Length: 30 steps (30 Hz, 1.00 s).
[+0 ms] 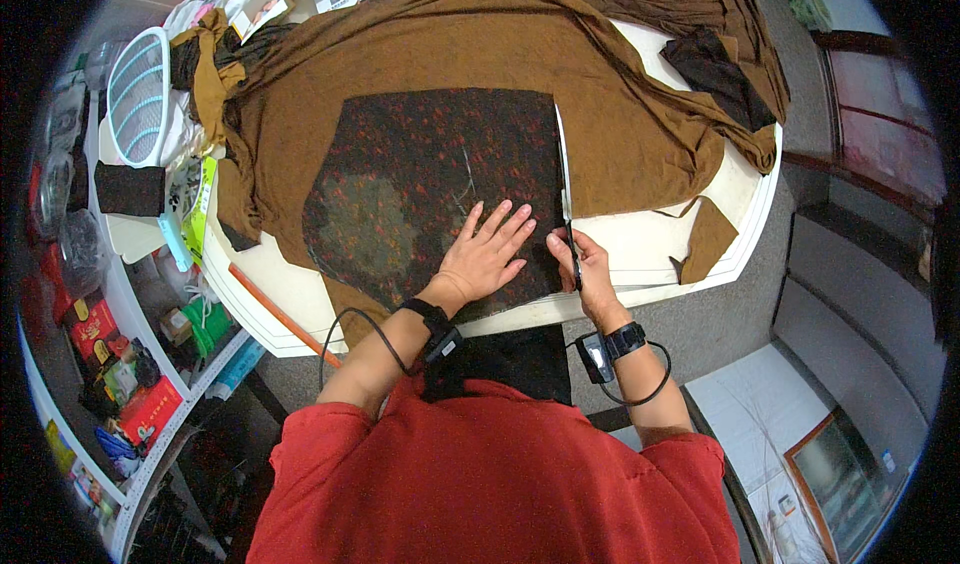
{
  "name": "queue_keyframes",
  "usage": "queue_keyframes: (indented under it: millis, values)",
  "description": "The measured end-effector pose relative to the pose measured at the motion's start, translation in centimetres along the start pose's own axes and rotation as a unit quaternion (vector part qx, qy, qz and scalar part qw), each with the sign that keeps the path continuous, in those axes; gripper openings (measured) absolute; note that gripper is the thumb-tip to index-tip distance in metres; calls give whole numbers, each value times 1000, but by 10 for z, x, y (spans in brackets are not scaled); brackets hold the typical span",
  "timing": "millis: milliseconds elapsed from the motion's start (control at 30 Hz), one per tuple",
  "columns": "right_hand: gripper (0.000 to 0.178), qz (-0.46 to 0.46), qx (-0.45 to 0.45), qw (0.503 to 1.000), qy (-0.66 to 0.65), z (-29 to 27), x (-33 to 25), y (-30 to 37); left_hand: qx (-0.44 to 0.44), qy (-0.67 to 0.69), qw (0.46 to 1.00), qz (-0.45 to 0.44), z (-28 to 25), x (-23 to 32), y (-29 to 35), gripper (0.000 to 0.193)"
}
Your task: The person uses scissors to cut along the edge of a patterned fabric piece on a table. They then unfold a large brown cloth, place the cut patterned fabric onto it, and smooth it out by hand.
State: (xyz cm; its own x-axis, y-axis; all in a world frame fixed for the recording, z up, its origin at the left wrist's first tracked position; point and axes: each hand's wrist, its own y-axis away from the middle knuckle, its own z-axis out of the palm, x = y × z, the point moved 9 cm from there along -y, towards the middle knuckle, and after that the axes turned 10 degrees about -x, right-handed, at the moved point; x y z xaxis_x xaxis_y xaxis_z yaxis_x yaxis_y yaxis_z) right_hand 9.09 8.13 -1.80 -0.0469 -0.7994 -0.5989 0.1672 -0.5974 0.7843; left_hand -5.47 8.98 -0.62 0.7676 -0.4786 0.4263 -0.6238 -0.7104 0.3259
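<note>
A dark fabric piece (430, 154) with red flecks and a lighter greenish patch lies flat over a large brown cloth (480, 44). My left hand (483, 254) rests flat on the dark piece, fingers spread. At the dark piece's right edge, my right hand (590, 276) grips scissors (572, 246), their blades pointing away from me along that edge. A narrow white gap runs beyond the blades, between the dark piece and the brown cloth. Faint pale marks show on the dark piece above my left fingers.
The white table (620, 249) has a curved outline. A brown scrap (708, 244) lies at its right, and a black cloth (715, 76) farther back. An orange stick (272, 301) lies at the left edge. Shelves (165, 314) with packages and a white-blue basket (138, 99) stand left.
</note>
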Motion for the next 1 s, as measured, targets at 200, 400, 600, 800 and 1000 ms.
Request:
queue_keyframes:
  millis: [200, 400, 600, 800, 1000]
  values:
    - [29, 7, -10, 1000, 7, 0, 1, -2, 6, 1, 1000, 5, -3, 0, 1, 64]
    - [29, -5, -2, 1000, 14, 4, -17, -12, 17, -2, 1000, 6, -1, -1, 2, 64]
    - [28, 17, -2, 1000, 26, -1, -15, -14, 15, -5, 1000, 14, -5, 1, 1, 60]
    - [32, -7, -44, 998, 38, -13, -37, -11, 2, -4, 1000, 10, -5, 2, 0, 60]
    - [38, 73, -129, 963, 225, -64, -105, -22, 72, 154, 985, -5, -37, -21, 7, 55]
